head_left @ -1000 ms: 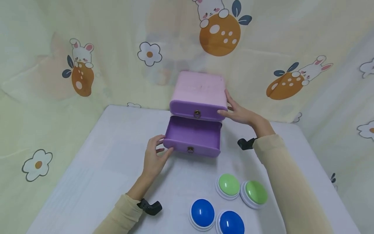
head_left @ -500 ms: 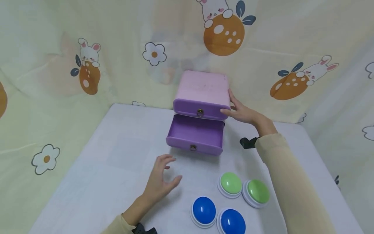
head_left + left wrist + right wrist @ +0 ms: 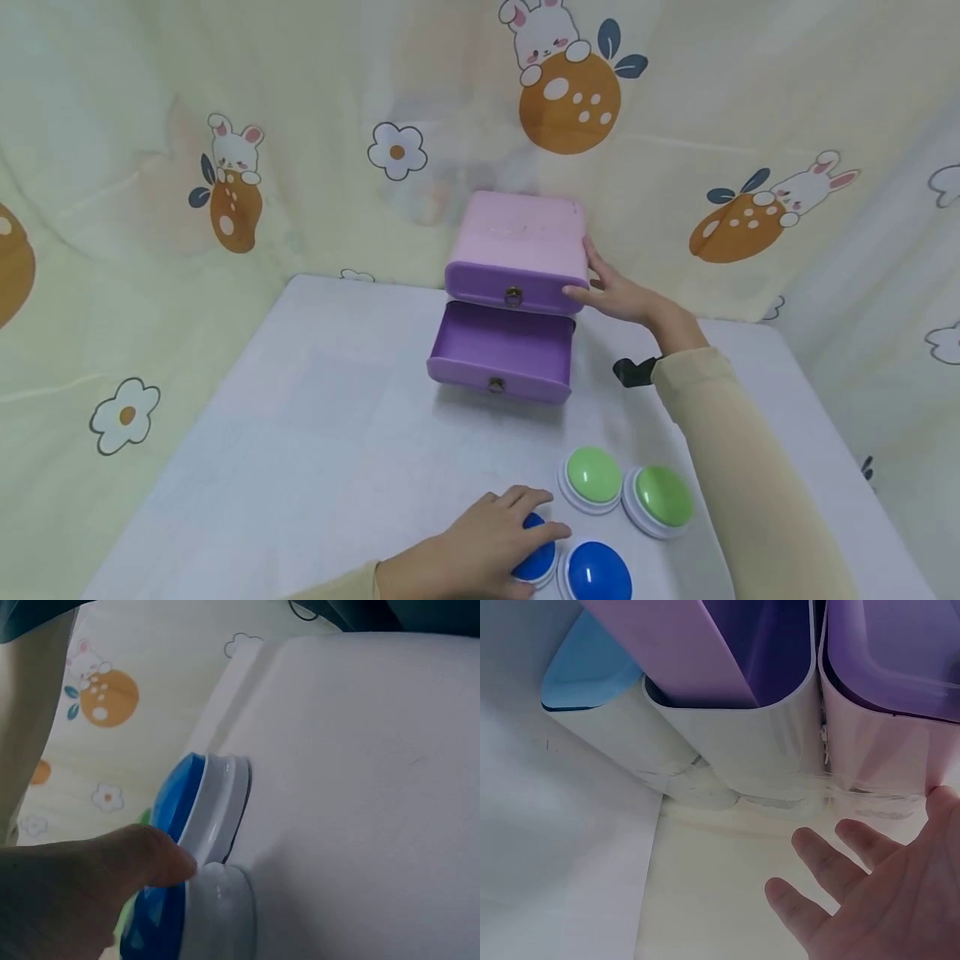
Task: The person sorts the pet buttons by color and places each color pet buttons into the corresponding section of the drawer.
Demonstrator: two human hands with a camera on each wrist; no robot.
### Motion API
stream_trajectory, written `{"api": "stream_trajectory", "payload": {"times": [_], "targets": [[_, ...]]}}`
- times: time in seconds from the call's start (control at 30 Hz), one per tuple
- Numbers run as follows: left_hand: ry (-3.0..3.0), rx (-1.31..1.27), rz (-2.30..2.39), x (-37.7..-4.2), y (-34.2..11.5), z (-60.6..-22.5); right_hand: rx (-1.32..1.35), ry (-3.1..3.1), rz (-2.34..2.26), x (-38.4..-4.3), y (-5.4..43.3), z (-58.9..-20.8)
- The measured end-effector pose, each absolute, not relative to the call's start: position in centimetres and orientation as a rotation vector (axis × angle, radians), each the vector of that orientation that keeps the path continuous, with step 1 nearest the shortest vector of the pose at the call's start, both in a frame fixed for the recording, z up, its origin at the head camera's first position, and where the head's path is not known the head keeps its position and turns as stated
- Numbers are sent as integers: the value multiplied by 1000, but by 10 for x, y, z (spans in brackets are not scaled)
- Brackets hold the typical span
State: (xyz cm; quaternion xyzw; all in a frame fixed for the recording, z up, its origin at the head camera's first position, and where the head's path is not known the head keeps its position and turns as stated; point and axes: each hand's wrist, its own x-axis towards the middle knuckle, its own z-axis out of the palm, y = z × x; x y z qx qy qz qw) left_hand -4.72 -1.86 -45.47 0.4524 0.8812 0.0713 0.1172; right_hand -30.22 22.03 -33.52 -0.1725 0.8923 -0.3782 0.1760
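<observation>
My left hand (image 3: 480, 546) is over the left blue dome button (image 3: 537, 557), fingers spread around it and partly hiding it. In the left wrist view the thumb reaches the white base (image 3: 217, 907) of the nearest blue button. Just right stands a second blue button (image 3: 598, 572). My right hand (image 3: 626, 296) rests against the right side of a pink and purple drawer unit (image 3: 521, 233), thumb at the front of its top drawer (image 3: 480, 283). Below, the purple drawer (image 3: 502, 342) is pulled out with nothing inside. The right wrist view shows straight, spread fingers (image 3: 825, 862).
Two green dome buttons, one lighter (image 3: 594, 475) and one darker (image 3: 663, 497), stand right of the blue ones. A blue lowest tier (image 3: 592, 667) shows in the right wrist view. Behind the white table (image 3: 315, 433) hangs a bunny-print curtain (image 3: 315, 183).
My left hand has let go of the pulled-out drawer's left front corner and moved toward me and right, to the left blue button. My right hand has stayed at the drawer unit.
</observation>
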Motion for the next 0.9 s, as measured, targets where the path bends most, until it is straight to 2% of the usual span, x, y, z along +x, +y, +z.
{"api": "stream_trajectory", "payload": {"times": [0.33,0.7,0.9], "targets": [[2452,1370,-36,-54,3,-447,-497,2524,-1070,-300,221,-336],[2428,1404,-103,-56,7,-445,-510,2536,-1070,-305,224,-342],[2451,1336,-81,-65,2,-431,-502,2524,-1067,-302,221,-336]]}}
